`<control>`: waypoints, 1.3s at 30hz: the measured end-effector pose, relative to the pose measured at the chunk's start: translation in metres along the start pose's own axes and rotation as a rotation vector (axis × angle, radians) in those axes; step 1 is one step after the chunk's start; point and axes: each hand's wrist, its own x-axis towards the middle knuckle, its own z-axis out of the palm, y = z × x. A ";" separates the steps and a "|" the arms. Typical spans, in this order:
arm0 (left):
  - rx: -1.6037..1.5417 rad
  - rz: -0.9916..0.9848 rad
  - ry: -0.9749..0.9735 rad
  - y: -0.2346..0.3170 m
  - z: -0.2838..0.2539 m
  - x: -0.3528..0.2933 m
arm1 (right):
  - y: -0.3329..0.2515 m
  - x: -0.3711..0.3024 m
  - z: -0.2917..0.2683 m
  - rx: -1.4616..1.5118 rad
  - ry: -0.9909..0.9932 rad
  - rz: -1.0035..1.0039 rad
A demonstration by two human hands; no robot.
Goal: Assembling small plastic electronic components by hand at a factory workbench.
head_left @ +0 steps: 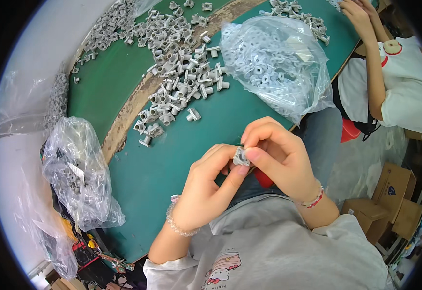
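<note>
A small grey fitting, shaped like a short tube on a flanged base, is held up just past the table's near edge. My left hand pinches it between thumb and forefinger. From the other side, the thumb and fingertips of my right hand are closed against the same fitting. Whether a washer lies between those fingertips is hidden. Beyond my hands, a loose pile of matching grey fittings spreads over the green table. A clear plastic bag full of whitish ring washers lies right of the pile.
Another clear bag with grey parts sits at the table's left edge. More fittings lie at the back right, near a co-worker's arm. A worn strip crosses the tabletop. Cardboard boxes stand on the right.
</note>
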 end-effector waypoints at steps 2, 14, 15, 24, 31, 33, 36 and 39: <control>0.171 0.132 -0.019 0.001 -0.002 0.002 | 0.001 0.000 -0.002 0.210 -0.016 0.046; 0.390 0.304 0.137 0.000 -0.002 0.005 | -0.001 0.004 -0.005 -0.063 -0.099 -0.083; 0.391 0.302 0.137 0.001 -0.002 0.005 | -0.001 0.004 -0.004 -0.061 -0.100 -0.082; 0.293 0.320 0.123 -0.009 0.002 0.006 | 0.005 0.002 0.000 0.159 -0.110 -0.049; 0.198 0.242 0.021 -0.010 0.008 0.005 | 0.005 -0.001 -0.001 0.113 -0.141 -0.053; 0.178 0.222 0.010 -0.010 0.008 0.004 | 0.006 0.000 0.000 0.134 -0.148 -0.074; 0.177 0.202 0.012 -0.011 0.009 0.004 | 0.006 0.000 0.001 0.166 -0.174 -0.044; 0.075 0.130 0.059 -0.009 0.010 0.004 | 0.006 -0.001 0.002 0.334 -0.180 0.056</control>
